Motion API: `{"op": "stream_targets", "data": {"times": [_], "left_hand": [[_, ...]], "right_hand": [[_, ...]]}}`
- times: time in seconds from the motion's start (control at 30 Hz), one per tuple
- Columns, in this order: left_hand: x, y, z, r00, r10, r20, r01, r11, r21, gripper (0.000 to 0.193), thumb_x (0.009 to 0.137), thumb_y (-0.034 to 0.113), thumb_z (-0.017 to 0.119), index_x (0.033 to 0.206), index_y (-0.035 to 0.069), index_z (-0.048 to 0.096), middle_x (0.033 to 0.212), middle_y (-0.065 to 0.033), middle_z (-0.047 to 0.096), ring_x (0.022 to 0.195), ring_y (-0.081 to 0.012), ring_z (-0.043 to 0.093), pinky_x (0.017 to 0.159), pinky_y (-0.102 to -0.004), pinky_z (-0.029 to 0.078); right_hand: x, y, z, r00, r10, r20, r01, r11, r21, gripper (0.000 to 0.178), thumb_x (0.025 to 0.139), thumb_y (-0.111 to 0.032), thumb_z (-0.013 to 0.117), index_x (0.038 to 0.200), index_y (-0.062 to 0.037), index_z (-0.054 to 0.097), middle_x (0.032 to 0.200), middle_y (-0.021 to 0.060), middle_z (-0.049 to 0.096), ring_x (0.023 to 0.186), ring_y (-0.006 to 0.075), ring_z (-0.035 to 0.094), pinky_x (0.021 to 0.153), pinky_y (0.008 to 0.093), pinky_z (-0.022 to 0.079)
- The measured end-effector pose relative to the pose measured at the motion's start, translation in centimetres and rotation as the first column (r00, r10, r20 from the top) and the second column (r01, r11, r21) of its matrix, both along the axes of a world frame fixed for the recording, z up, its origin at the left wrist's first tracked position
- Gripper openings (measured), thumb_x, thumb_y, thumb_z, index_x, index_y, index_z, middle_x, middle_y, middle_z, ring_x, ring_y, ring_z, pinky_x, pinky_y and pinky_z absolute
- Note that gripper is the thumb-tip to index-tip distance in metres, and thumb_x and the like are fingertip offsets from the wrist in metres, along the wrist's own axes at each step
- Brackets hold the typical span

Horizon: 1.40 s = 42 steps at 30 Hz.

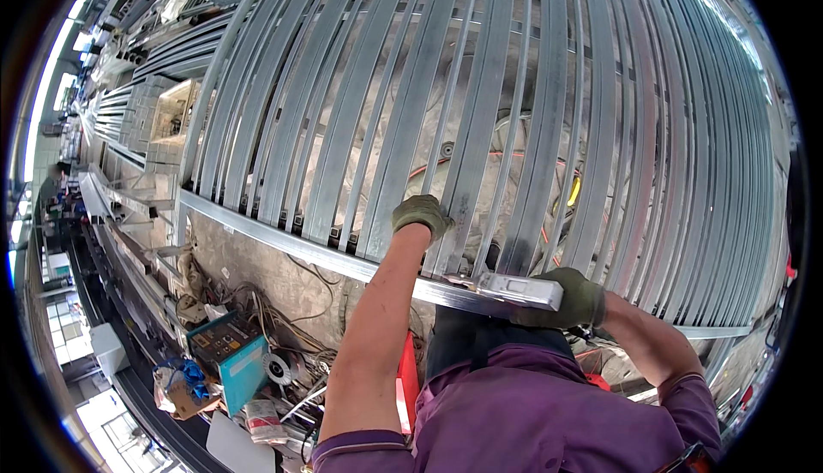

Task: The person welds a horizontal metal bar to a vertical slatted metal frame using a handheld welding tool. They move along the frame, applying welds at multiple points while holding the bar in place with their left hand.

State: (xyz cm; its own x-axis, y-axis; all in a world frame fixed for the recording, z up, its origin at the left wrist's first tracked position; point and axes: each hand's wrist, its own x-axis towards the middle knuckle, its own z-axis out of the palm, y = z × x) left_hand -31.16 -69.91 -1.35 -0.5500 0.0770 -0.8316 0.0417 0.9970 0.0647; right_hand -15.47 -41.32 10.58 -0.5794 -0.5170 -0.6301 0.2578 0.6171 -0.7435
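- Plainly, our right hand (573,297) is wrapped in its glove around the right end of a silver box-shaped tool (519,291), just over the near edge of the metal frame, right of its middle.
- We judge the tool stiff and fairly weighty, its smooth casing apt to slide in a slack grip; the end under our palm seems the sound place to hold, clear of the narrower end by the rail.
- Our left hand (422,214), also gloved, lies on the bars with fingers curled, a little in from the near edge; we cannot tell whether it grips or only leans.
- Beneath it, the long metal bars (477,130) run from the near edge toward the far one. We expect them stiff, slick and awkward for their length, best taken by both sides, with gloves against sharp ends.
- Along that edge, the near rail (283,237) looks rigid.
- Beyond the frame's near left corner, we see a teal-sided machine (244,379) beside tangled cables.
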Motion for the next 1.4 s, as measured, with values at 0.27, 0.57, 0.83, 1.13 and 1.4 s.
{"op": "stream_targets", "data": {"times": [0.27,0.57,0.83,1.13,1.4], "left_hand": [[1.8,1.9,1.5,0.995,0.097,-0.028,-0.096,0.995,0.007,0.063,0.098,0.066,0.07,0.129,0.011,0.078,0.138,-0.0131,0.077,0.127,-0.0318,0.075,0.106,-0.0439,0.06],[7.2,7.0,-0.1,0.932,0.324,-0.162,-0.339,0.938,-0.075,0.158,0.076,0.089,0.078,0.173,-0.011,0.002,0.175,-0.033,0.03,0.16,-0.0414,0.042,0.122,-0.0557,0.047],[7.1,9.8,1.6,0.944,0.269,-0.191,-0.312,0.917,-0.25,0.16,0.074,0.085,0.082,0.173,-0.011,-0.001,0.171,-0.0291,0.034,0.158,-0.0411,0.041,0.119,-0.0639,0.045],[7.6,9.4,0.8,0.932,0.27,-0.24,-0.316,0.931,-0.182,0.159,0.073,0.074,0.088,0.17,-0.016,-0.001,0.161,-0.0304,0.041,0.147,-0.0421,0.05,0.113,-0.0513,0.052],[6.7,4.6,1.4,0.95,0.293,-0.113,-0.287,0.956,0.062,0.142,0.082,0.078,0.081,0.171,-0.011,0.015,0.16,-0.0312,0.051,0.147,-0.0404,0.056,0.12,-0.0442,0.05]], "right_hand": [[-1.7,-1.4,-2.3,0.979,0.069,0.193,-0.087,0.992,0.088,0.064,0.09,-0.069,0.081,0.125,-0.0154,0.08,0.09,0.0138,0.082,0.081,0.0297,0.081,0.08,0.0414,0.064],[2.5,-2.3,-3.9,0.974,0.226,-0.037,-0.223,0.973,0.053,0.06,0.092,-0.068,0.075,0.122,-0.0158,0.079,0.105,0.0201,0.081,0.102,0.0445,0.076,0.089,0.0518,0.061],[4.5,-1.6,-5.7,0.975,0.162,-0.151,-0.165,0.986,-0.01,0.056,0.09,-0.063,0.077,0.12,-0.0159,0.078,0.103,0.019,0.08,0.098,0.045,0.076,0.087,0.0532,0.06],[3.6,-1.4,-4.6,0.97,0.152,-0.188,-0.152,0.988,0.011,0.05,0.091,-0.059,0.08,0.112,-0.0141,0.08,0.098,0.0172,0.081,0.094,0.0408,0.078,0.084,0.049,0.062],[2.2,-0.3,-4.1,0.995,0.091,-0.051,-0.092,0.996,-0.019,0.056,0.093,-0.063,0.077,0.126,-0.0172,0.079,0.109,0.0182,0.081,0.103,0.0419,0.077,0.092,0.047,0.062]]}}
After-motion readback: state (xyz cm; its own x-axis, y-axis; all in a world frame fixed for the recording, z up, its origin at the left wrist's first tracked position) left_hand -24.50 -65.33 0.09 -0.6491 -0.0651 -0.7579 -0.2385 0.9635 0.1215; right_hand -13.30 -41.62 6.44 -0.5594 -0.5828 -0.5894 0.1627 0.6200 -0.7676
